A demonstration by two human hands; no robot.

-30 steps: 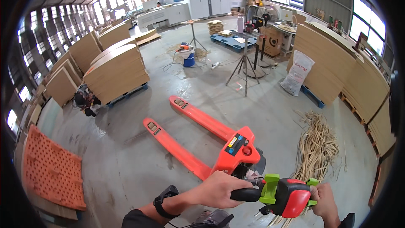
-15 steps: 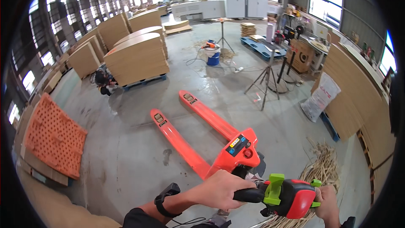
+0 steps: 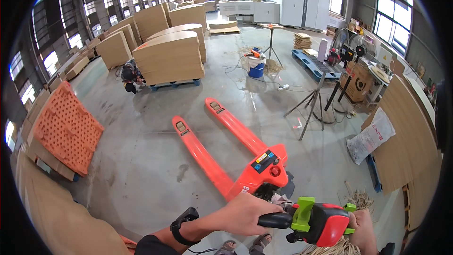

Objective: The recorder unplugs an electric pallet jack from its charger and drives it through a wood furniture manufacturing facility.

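Note:
Both of my hands are on the control handle (image 3: 325,222) of a red-orange pallet truck (image 3: 264,165), a black and red head with bright green levers. My left hand (image 3: 245,213) is wrapped round its black grip at the left end. At the right end my right hand (image 3: 362,229) closes on the handle beside a green lever; part of its grip is hidden behind the head. The truck's two bare forks (image 3: 203,153) point away to the upper left, low over the grey floor. A black band (image 3: 181,226) circles my left wrist.
Ahead left stand tall stacks of brown board (image 3: 170,59) on blue pallets, with a person (image 3: 131,76) crouching beside them. An orange perforated pallet (image 3: 71,130) leans at left. To the right are a tripod stand (image 3: 314,97), a white sack (image 3: 373,134), more boards (image 3: 398,127) and straw-like strips (image 3: 361,200).
The view has turned, so the stacks and tripod sit further right and the strips lower in it. My sandalled feet now show below the handle. Both hands keep their hold.

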